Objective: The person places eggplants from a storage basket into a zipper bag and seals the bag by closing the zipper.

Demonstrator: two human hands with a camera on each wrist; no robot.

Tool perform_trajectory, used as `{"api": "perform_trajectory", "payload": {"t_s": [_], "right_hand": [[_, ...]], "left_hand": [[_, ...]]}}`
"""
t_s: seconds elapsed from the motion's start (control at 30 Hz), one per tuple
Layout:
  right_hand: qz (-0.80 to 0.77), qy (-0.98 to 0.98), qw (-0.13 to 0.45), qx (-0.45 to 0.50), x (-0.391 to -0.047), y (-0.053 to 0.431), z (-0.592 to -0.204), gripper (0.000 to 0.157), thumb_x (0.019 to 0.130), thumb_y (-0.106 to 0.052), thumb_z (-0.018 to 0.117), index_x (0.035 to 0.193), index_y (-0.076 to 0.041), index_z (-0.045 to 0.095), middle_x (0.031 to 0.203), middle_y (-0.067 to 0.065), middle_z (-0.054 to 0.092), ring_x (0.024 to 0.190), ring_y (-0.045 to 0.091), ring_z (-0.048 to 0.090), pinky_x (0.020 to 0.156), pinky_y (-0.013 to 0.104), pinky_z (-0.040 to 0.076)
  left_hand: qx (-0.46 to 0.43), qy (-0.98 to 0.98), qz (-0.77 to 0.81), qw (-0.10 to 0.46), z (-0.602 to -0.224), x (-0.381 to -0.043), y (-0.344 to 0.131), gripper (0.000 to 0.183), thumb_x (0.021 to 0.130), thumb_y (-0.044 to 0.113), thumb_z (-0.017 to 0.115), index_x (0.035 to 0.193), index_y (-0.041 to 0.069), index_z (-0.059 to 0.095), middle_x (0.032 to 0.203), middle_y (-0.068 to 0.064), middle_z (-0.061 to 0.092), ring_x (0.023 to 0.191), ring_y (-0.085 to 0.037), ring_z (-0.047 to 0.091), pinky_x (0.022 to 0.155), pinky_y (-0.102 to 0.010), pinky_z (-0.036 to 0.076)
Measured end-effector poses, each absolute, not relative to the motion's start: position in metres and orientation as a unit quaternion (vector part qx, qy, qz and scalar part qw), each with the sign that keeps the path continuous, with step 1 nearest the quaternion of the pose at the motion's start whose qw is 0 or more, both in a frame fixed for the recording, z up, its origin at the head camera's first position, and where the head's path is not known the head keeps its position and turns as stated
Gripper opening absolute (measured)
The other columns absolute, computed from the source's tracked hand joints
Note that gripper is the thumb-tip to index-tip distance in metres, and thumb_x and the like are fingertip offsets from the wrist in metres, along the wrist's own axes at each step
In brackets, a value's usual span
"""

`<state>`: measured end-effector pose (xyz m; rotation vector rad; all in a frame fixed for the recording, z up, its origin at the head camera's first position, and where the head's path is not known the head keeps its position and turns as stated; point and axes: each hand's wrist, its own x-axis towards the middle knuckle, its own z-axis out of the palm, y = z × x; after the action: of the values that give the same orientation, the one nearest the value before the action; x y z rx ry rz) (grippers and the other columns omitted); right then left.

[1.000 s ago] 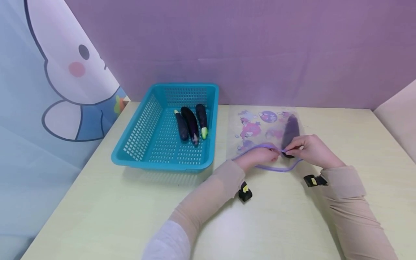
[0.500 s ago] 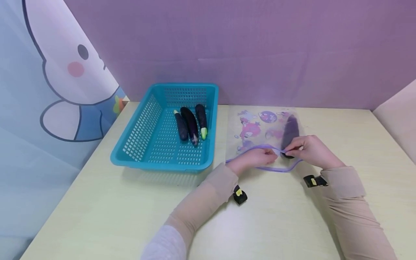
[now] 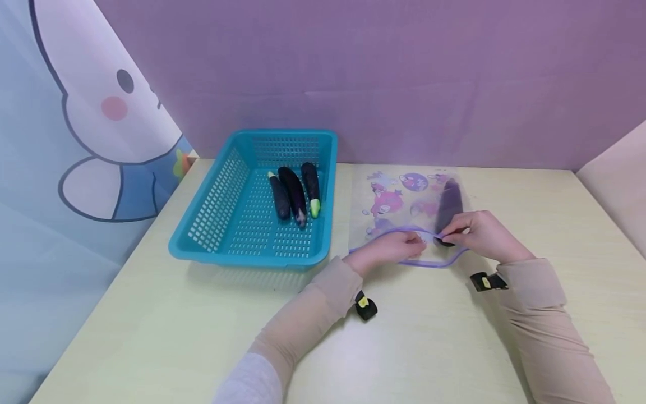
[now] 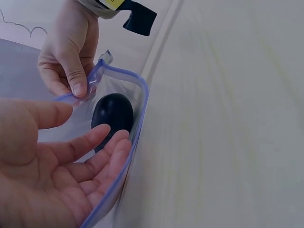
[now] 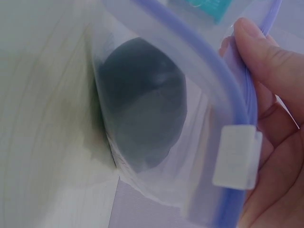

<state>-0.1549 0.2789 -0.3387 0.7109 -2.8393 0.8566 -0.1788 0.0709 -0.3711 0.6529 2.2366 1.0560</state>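
A clear zip bag point(image 3: 386, 202) with pink and purple cartoon prints lies on the table, its purple-edged mouth held apart. One dark eggplant point(image 3: 450, 202) is inside along the bag's right side, its rounded end toward the mouth. My right hand point(image 3: 481, 233) pinches the upper edge of the mouth near the white slider point(image 5: 237, 156). In the mouth sits my left hand point(image 3: 396, 247), palm up with fingers loosely bent and nothing in them; the left wrist view shows its fingertips point(image 4: 121, 142) beside the eggplant's end.
A blue perforated basket point(image 3: 252, 261) stands left of the bag, with several inches of table in front. Three eggplants lie in it, one with a green stem end point(image 3: 315, 207). A purple backdrop point(image 3: 353, 84) rises behind the table point(image 3: 414, 348).
My left hand has drawn back to the left and slightly toward the front, away from the eggplant's end. The right hand keeps its pinch on the bag's edge.
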Motion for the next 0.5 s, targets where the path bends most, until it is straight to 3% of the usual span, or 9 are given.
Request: {"api": "perform_trajectory", "payload": {"t_s": [0.3, 0.5], "right_hand": [[0.279, -0.932, 0.038, 0.228, -0.154, 0.280, -0.338, 0.009, 0.074, 0.000, 0.077, 0.079, -0.008, 0.076, 0.073, -0.004, 0.066, 0.063, -0.003, 0.049, 0.055, 0.017, 0.041], [0.282, -0.933, 0.026, 0.223, -0.154, 0.280, -0.337, 0.009, 0.075, 0.000, 0.076, 0.080, -0.007, 0.076, 0.074, -0.001, 0.067, 0.063, -0.003, 0.049, 0.055, 0.017, 0.041]], "left_hand": [[0.278, 0.843, 0.370, 0.276, -0.365, -0.177, 0.063, 0.044, 0.099, 0.035, 0.046, 0.133, 0.008, 0.053, 0.108, 0.000, 0.067, 0.104, -0.010, 0.059, 0.098, -0.024, 0.042], [0.305, 0.846, 0.341, 0.275, -0.358, -0.174, 0.061, 0.032, 0.100, 0.034, 0.045, 0.109, 0.009, 0.064, 0.102, 0.001, 0.064, 0.091, -0.009, 0.054, 0.083, -0.020, 0.043]]}}
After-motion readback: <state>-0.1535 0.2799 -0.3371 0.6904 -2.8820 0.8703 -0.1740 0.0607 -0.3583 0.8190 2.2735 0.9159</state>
